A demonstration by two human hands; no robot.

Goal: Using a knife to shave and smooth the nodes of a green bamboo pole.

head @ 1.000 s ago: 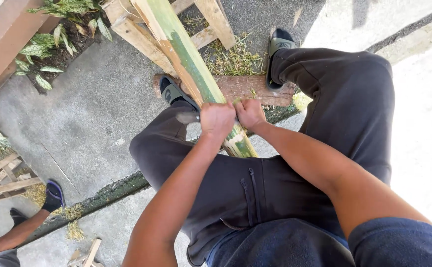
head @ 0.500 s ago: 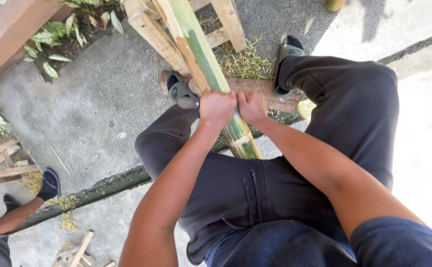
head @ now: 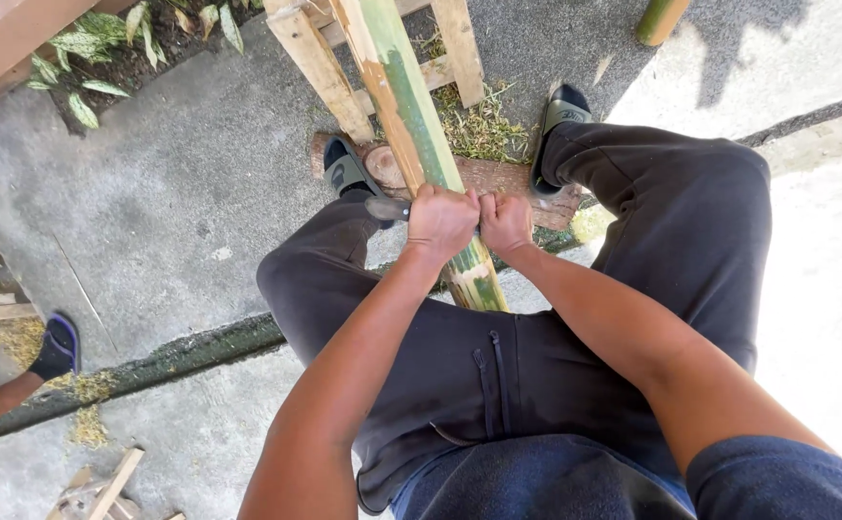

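Both-fisted, left hand (head: 440, 220) and right hand (head: 505, 221) clamp fingers round dark blade (head: 385, 207) across green bamboo pole (head: 419, 125); slip risks cutting thigh.

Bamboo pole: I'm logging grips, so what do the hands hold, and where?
Both the left hand and right hand grip a blade laid across the bamboo pole.

We see a long green bamboo pole (head: 419, 135) with pale shaved strips slanting from the top centre of the frame to mid-frame, a dark blade (head: 388, 207) lying across it at centre
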